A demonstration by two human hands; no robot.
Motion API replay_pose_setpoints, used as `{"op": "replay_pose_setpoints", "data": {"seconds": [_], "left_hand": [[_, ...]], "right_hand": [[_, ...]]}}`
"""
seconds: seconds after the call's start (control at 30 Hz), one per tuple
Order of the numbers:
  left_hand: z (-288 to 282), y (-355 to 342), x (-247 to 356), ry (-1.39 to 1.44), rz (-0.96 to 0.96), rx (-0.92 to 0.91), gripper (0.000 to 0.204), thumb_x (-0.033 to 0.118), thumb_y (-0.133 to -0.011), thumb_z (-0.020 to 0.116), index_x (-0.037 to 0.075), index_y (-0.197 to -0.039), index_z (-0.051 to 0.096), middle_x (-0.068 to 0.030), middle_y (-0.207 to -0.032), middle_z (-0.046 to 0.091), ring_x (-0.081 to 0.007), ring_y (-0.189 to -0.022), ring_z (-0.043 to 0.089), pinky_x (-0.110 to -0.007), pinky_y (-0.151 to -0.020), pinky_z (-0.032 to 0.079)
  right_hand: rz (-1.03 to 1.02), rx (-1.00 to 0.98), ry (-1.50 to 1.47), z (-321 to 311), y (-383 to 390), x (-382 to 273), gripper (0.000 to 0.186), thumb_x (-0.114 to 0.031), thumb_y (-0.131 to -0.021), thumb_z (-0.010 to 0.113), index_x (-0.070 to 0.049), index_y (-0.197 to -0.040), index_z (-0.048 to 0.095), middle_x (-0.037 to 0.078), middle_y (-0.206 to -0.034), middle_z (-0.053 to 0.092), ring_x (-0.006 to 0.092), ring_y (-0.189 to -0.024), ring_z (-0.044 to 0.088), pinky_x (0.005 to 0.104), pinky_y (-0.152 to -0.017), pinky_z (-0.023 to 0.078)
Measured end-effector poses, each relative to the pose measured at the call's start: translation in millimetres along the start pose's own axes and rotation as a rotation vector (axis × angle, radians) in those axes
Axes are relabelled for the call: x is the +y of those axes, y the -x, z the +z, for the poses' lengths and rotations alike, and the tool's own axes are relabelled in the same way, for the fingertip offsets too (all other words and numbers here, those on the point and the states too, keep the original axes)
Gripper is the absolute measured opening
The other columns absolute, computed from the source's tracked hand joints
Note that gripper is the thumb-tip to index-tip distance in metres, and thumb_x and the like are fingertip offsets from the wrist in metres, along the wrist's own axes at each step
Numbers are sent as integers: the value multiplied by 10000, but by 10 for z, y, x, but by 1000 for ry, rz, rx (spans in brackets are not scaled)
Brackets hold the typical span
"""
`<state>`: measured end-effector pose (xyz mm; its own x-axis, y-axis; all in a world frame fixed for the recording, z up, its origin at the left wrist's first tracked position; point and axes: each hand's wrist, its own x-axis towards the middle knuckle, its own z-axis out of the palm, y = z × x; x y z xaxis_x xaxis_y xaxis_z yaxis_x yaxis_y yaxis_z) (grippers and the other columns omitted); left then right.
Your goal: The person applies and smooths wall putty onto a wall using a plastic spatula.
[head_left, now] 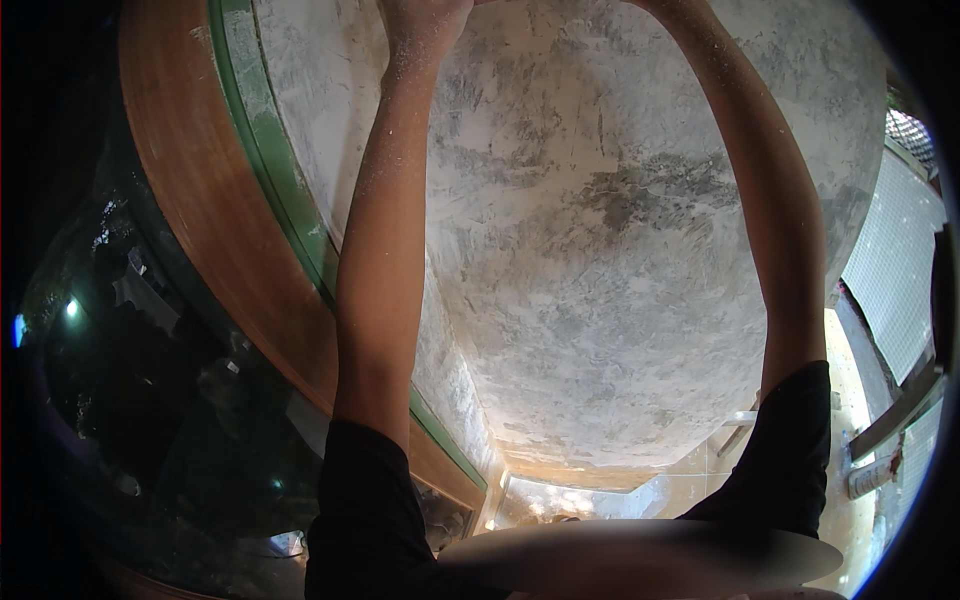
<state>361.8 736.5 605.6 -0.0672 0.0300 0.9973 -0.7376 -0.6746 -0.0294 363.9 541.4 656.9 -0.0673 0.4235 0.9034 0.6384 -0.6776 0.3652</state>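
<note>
Both my arms reach up along a wall (590, 230) coated in patchy grey and whitish plaster. At the top edge, the base of my left hand (428, 22) shows close to the wall. Its fingers are cut off by the frame, so whatever it may hold is hidden. My right forearm (745, 110) bends inward toward the same edge, and the hand beyond it is out of the picture. Pale dust specks cover the skin of both forearms. Black short sleeves end near the elbows.
Left of the wall runs a green strip (262, 150) beside a brown wooden frame (190, 190), bordering a dark, reflective area (150, 380). Tiled floor (685, 485) lies below. At the right are a pale grid-patterned sheet (895, 265), a slanted bar (893, 415) and a whitish cylinder (872, 477).
</note>
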Motion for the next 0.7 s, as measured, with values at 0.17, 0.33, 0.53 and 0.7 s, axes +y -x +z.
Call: {"op": "replay_pose_setpoints", "data": {"seconds": [0.17, 0.33, 0.53, 0.7], "left_hand": [[-65, 24, -42, 136, -15, -66, 232, 105, -765, 783, -22, -933, 684, -163, -836, 715, -259, -774, 693, -370, -702, 519], [-64, -168, -22, -189, -43, -226, 226, 127, -800, 763, -22, -949, 683, -160, -833, 717, -261, -781, 694, -374, -704, 515], [-51, -46, 23, -155, -166, -259, 220, 130, -813, 752, -26, -948, 675, -163, -834, 715, -275, -794, 697, -387, -700, 513], [-99, 4, -23, -98, -65, -218, 222, 136, -821, 746, -33, -942, 668, -166, -817, 707, -276, -775, 692, -382, -679, 504]], "right_hand": [[-77, 15, -103, -14, 43, -80, 256, -115, -688, 756, 44, -858, 648, 227, -765, 653, 376, -733, 657, 450, -633, 493], [-170, 136, -127, 114, -23, 73, 258, -115, -687, 757, 47, -853, 643, 237, -763, 648, 371, -711, 653, 438, -622, 485], [-67, 34, -96, 174, 77, 67, 265, -118, -702, 777, 48, -859, 644, 230, -744, 645, 345, -688, 650, 432, -625, 487], [-71, -10, -166, 143, 100, -37, 227, -81, -705, 755, 54, -843, 635, 238, -759, 641, 350, -701, 653, 440, -628, 486]]}}
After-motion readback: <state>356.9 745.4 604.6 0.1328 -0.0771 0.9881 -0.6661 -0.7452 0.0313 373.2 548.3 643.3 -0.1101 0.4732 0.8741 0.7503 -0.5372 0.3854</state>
